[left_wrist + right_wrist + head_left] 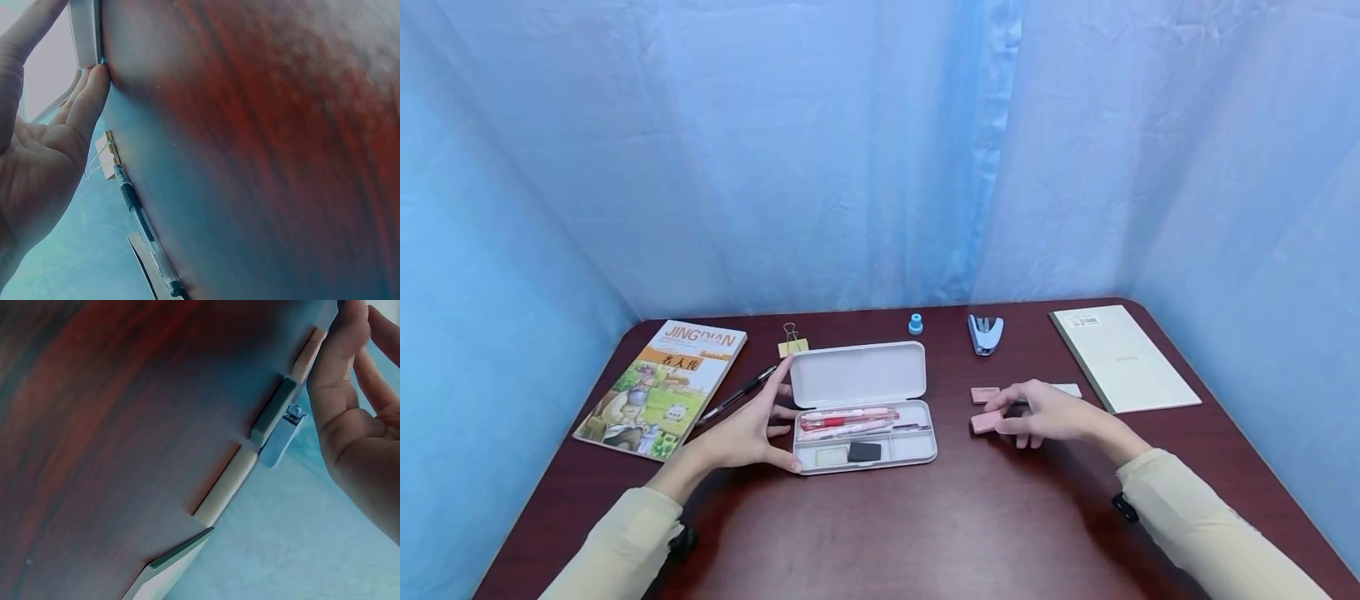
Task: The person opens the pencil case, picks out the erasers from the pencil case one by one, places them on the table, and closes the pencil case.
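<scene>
A white pencil case (859,375) stands with its lid raised. Inside lie several pens (850,419), a dark eraser (864,452) and a pale eraser (831,457). With fingers spread, my left hand (741,429) touches the case's left side, thumb at the front corner and index finger at the lid. My right hand (1045,412) pinches a pink eraser (986,422) low over the table. Just behind it lies another pink eraser (983,395). A dark eraser (273,411) and a white eraser (226,485) continue that row in the right wrist view.
A picture-covered book (662,387) and a black pen (737,395) lie at left. Behind the case are a yellow binder clip (793,346), a small blue item (915,324) and a light-blue stapler (985,335). A pale notebook (1126,358) lies at right; blue curtains (820,167) surround the table.
</scene>
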A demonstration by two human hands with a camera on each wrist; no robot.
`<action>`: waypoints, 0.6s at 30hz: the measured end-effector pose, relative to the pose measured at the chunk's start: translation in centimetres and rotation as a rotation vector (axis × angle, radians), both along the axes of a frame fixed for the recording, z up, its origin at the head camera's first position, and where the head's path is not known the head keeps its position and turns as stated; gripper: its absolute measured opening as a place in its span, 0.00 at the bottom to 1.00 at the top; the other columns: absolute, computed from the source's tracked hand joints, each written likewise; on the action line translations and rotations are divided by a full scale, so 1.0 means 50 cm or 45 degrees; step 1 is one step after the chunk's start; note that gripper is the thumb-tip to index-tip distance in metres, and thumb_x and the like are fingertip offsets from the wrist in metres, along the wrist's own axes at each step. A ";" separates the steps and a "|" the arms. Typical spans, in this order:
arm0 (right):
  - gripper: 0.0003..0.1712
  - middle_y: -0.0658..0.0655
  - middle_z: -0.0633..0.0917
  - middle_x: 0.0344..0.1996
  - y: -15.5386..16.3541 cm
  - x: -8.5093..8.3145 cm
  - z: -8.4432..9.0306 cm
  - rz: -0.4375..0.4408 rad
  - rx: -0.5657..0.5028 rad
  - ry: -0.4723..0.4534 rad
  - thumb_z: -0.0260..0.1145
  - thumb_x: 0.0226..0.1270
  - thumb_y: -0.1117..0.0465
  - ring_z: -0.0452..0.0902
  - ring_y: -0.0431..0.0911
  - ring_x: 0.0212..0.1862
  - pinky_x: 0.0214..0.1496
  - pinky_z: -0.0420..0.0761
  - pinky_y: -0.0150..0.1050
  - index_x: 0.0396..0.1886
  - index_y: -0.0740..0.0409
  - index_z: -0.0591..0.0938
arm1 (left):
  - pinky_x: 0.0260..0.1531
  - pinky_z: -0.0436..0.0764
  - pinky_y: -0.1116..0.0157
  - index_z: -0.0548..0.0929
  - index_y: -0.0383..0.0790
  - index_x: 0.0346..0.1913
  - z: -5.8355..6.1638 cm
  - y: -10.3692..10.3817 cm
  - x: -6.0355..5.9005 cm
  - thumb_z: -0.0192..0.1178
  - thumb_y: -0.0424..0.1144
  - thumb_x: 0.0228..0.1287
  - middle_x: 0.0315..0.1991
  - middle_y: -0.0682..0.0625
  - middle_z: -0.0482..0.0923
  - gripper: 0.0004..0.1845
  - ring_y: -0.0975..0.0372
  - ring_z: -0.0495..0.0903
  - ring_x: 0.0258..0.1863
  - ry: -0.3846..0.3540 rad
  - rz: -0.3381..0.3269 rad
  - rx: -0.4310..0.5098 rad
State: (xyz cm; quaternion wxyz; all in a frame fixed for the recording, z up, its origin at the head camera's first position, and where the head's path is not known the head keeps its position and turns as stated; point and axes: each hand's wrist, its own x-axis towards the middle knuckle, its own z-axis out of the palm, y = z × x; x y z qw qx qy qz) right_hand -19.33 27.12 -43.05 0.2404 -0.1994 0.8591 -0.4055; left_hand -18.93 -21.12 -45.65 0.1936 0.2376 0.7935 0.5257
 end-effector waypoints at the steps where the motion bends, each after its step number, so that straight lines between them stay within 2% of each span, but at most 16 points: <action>1: 0.18 0.58 0.84 0.31 0.003 0.000 -0.003 0.003 0.014 0.016 0.71 0.68 0.61 0.82 0.51 0.25 0.23 0.85 0.44 0.55 0.63 0.83 | 0.62 0.76 0.49 0.29 0.72 0.79 0.000 0.001 0.000 0.85 0.32 0.41 0.69 0.39 0.55 0.80 0.45 0.72 0.65 -0.001 0.001 0.001; 5: 0.18 0.56 0.82 0.23 0.012 -0.001 -0.017 -0.002 0.051 0.045 0.72 0.68 0.60 0.80 0.49 0.24 0.20 0.83 0.43 0.55 0.61 0.83 | 0.61 0.76 0.48 0.28 0.65 0.81 0.000 0.003 -0.001 0.84 0.32 0.42 0.69 0.37 0.55 0.80 0.43 0.72 0.65 0.004 -0.008 0.003; 12: 0.19 0.55 0.82 0.35 0.013 -0.002 -0.029 -0.042 0.069 0.024 0.72 0.68 0.61 0.79 0.48 0.25 0.24 0.85 0.43 0.56 0.62 0.82 | 0.62 0.76 0.48 0.29 0.63 0.81 -0.004 0.000 0.000 0.85 0.32 0.41 0.68 0.38 0.55 0.80 0.44 0.72 0.66 -0.003 0.000 0.004; 18: 0.19 0.58 0.81 0.39 0.010 -0.003 -0.019 -0.058 0.000 0.037 0.69 0.70 0.62 0.80 0.52 0.31 0.26 0.86 0.45 0.57 0.65 0.81 | 0.61 0.76 0.47 0.29 0.63 0.81 -0.003 -0.002 0.000 0.85 0.32 0.41 0.68 0.37 0.55 0.80 0.43 0.73 0.65 0.023 -0.005 0.020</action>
